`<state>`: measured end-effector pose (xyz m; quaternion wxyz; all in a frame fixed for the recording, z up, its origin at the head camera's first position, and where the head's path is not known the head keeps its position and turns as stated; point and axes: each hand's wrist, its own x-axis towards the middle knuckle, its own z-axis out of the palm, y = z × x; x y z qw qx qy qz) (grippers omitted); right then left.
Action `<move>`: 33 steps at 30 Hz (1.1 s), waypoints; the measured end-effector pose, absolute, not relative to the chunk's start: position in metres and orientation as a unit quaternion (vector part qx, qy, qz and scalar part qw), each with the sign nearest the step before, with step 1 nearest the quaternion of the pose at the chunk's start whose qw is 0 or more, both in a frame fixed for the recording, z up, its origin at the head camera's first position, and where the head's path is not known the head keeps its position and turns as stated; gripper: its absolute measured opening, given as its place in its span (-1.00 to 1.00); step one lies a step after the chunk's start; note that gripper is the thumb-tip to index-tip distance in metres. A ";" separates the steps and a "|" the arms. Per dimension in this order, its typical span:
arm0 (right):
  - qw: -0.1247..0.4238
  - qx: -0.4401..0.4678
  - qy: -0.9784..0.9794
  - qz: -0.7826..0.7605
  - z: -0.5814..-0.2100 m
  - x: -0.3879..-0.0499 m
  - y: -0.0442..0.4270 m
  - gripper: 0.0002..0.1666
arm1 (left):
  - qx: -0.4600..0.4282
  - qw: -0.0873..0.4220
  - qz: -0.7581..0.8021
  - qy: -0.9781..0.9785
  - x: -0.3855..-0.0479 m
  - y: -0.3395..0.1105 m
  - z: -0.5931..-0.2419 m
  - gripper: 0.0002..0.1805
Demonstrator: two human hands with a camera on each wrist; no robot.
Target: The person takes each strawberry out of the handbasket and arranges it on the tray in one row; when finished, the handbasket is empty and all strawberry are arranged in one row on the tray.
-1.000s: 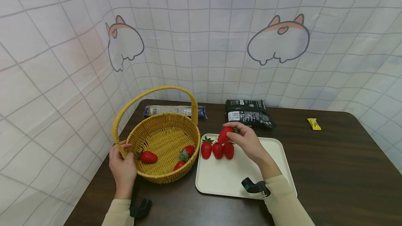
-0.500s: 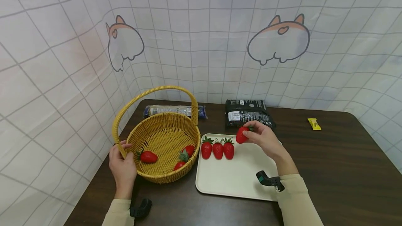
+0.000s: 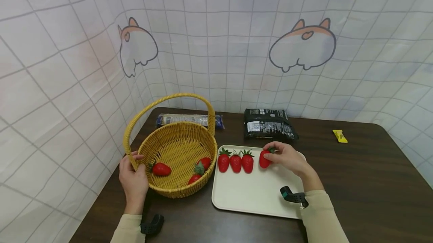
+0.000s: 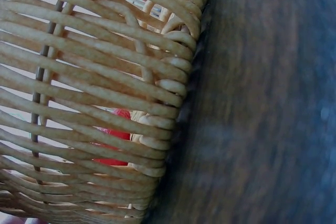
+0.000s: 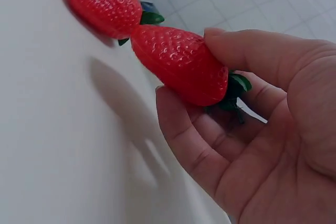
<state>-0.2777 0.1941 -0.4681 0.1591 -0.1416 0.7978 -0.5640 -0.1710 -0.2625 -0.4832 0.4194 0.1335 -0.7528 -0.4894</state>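
My right hand (image 3: pixel 287 159) pinches a red strawberry (image 5: pixel 181 64) with green leaves between thumb and fingers, over the far side of the white tray (image 3: pixel 243 198). The right wrist view shows its shadow on the tray, so it seems slightly raised. To its left, three strawberries (image 3: pixel 235 163) lie in a row on the tray, leaves pointing away from me. At the left, my left hand (image 3: pixel 133 181) holds the yellow wicker basket (image 3: pixel 176 145) where handle meets rim. Inside the basket are a strawberry (image 3: pixel 161 169) at the left and two more at the right, partly hidden by the rim.
Behind the basket lies a long blue-ended packet (image 3: pixel 184 119). A black package (image 3: pixel 268 124) sits beyond the tray. A small yellow wrapped item (image 3: pixel 339 136) is farther right on the dark wooden table (image 3: pixel 365 183). A gridded white curtain (image 3: pixel 216 47) borders the back and left.
My right hand has carried the strawberry rightward from above the row, then lowered it toward the tray. The left hand stays on the basket. The head view has shifted slightly.
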 end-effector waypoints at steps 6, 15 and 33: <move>0.165 -0.136 0.818 -0.534 -0.476 -0.279 0.195 -0.56 | 0.133 0.413 -0.496 -0.752 -0.172 -0.262 -0.483 -0.73; 0.163 -0.145 0.831 -0.512 -0.483 -0.280 0.190 -0.60 | 0.136 0.409 -0.490 -0.757 -0.171 -0.261 -0.483 -0.74; 0.139 -0.162 0.831 -0.514 -0.476 -0.273 0.178 -0.65 | 0.137 0.411 -0.494 -0.754 -0.170 -0.261 -0.482 -0.74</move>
